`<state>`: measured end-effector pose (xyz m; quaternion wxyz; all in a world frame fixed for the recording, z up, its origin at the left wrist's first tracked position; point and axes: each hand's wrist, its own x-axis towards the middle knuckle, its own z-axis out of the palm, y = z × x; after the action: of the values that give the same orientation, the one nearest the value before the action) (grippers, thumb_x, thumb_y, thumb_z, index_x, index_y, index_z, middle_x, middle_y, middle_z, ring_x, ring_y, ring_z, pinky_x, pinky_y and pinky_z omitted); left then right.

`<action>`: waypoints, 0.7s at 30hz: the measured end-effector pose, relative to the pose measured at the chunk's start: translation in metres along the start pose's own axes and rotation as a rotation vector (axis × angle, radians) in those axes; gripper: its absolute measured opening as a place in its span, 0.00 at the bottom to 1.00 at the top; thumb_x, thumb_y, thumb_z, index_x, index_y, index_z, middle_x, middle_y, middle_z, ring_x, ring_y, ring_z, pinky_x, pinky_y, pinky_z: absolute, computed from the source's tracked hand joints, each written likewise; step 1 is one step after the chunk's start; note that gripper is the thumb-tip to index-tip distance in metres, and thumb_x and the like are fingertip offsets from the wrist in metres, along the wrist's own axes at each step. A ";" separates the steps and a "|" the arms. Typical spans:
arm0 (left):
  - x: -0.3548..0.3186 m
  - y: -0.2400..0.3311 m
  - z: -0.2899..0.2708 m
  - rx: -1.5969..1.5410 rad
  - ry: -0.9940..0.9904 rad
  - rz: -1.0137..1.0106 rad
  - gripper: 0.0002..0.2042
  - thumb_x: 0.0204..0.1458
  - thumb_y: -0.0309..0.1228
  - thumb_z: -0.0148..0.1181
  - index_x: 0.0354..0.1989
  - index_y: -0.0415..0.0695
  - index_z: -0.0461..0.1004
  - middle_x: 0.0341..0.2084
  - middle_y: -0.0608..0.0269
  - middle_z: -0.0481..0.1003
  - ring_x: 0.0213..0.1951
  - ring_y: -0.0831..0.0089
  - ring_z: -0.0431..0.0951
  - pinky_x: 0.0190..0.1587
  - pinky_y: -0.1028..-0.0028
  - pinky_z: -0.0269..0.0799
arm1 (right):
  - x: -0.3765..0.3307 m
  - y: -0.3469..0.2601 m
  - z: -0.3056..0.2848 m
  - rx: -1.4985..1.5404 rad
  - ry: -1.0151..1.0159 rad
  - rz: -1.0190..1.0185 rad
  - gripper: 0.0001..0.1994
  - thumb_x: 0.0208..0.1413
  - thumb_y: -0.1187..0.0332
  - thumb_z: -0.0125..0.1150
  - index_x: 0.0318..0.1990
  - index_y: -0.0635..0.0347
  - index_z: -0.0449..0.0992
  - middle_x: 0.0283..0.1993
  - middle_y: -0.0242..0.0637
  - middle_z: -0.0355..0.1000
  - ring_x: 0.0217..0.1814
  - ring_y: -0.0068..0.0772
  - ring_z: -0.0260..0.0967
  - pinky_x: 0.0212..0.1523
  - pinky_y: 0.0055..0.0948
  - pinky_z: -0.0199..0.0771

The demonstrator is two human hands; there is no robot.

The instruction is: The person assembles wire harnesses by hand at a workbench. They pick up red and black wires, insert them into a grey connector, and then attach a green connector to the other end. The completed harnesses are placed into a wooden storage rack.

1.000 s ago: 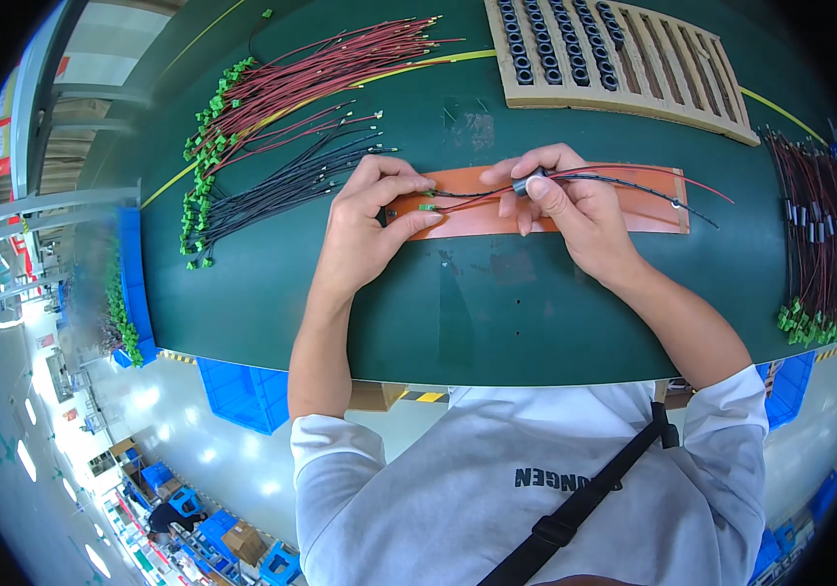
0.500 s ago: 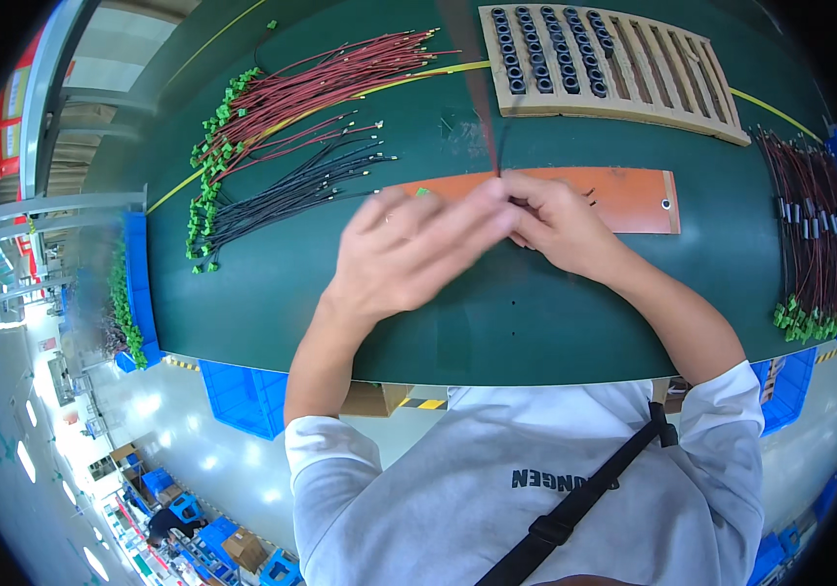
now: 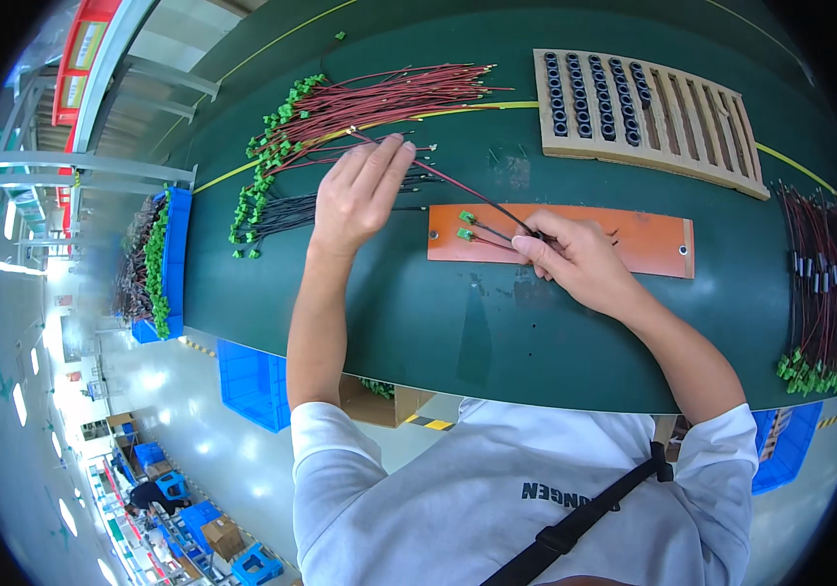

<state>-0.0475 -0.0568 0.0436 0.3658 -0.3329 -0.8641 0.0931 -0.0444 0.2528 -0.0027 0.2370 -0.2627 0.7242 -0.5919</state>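
Red and black wires (image 3: pixel 457 183) stretch slantwise between my two hands. My left hand (image 3: pixel 360 195) is closed round their far left stretch, and the ends stick out past its fingers. My right hand (image 3: pixel 579 262) pinches the wires between thumb and fingers above an orange strip board (image 3: pixel 648 239). Two small green connectors (image 3: pixel 467 217) on short leads point left from the right hand's grip, over the board's left part. Exactly how the wires cross inside the right fingers is hidden.
Red wires (image 3: pixel 408 88) and black wires (image 3: pixel 291 210) with green connectors lie at left. A slotted wooden rack (image 3: pixel 653 137) with dark round parts stands at back right. Finished-looking cable bundles (image 3: pixel 814 283) lie far right. A blue bin (image 3: pixel 176 259) sits at the table's left edge.
My left hand has moved left, away from my right hand, drawing the wires out between them. The green connectors by the right hand now show. The whole view has shifted slightly.
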 end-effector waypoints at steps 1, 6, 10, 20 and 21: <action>-0.004 -0.003 -0.002 0.008 -0.013 -0.017 0.18 0.43 0.22 0.61 0.46 0.36 0.80 0.46 0.55 0.80 0.39 0.62 0.81 0.40 0.68 0.79 | -0.001 -0.001 0.000 -0.008 0.003 0.004 0.14 0.69 0.60 0.59 0.41 0.64 0.77 0.25 0.34 0.72 0.27 0.22 0.71 0.30 0.27 0.70; -0.012 -0.005 -0.015 0.100 -0.091 -0.013 0.16 0.42 0.22 0.63 0.44 0.36 0.80 0.44 0.57 0.78 0.38 0.64 0.80 0.38 0.69 0.80 | 0.000 0.006 0.002 -0.015 0.081 -0.090 0.14 0.69 0.61 0.58 0.40 0.64 0.77 0.26 0.34 0.72 0.28 0.23 0.72 0.30 0.27 0.70; -0.008 0.015 -0.034 0.024 -0.335 -0.244 0.15 0.43 0.18 0.64 0.43 0.36 0.80 0.38 0.54 0.76 0.34 0.61 0.81 0.36 0.69 0.79 | 0.003 0.011 -0.001 -0.221 0.202 -0.278 0.13 0.68 0.63 0.59 0.38 0.66 0.77 0.26 0.34 0.72 0.28 0.22 0.71 0.30 0.27 0.70; 0.016 0.102 -0.023 -1.777 -0.166 -1.277 0.09 0.55 0.15 0.65 0.40 0.36 0.73 0.36 0.53 0.80 0.37 0.64 0.86 0.41 0.71 0.84 | 0.015 0.014 -0.008 0.264 0.095 0.135 0.16 0.70 0.59 0.58 0.36 0.65 0.73 0.23 0.31 0.72 0.21 0.16 0.68 0.20 0.21 0.67; 0.017 0.109 -0.019 -1.789 -0.134 -1.263 0.09 0.55 0.15 0.65 0.41 0.37 0.72 0.36 0.52 0.80 0.38 0.63 0.86 0.41 0.71 0.84 | 0.015 0.014 -0.008 0.292 0.094 0.128 0.17 0.70 0.58 0.58 0.35 0.65 0.73 0.23 0.31 0.72 0.20 0.16 0.67 0.19 0.21 0.67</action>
<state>0.0118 0.0358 0.0227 -0.0738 0.0304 -0.6521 -0.7540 -0.0624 0.2507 -0.0156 0.2756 -0.1508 0.6560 -0.6862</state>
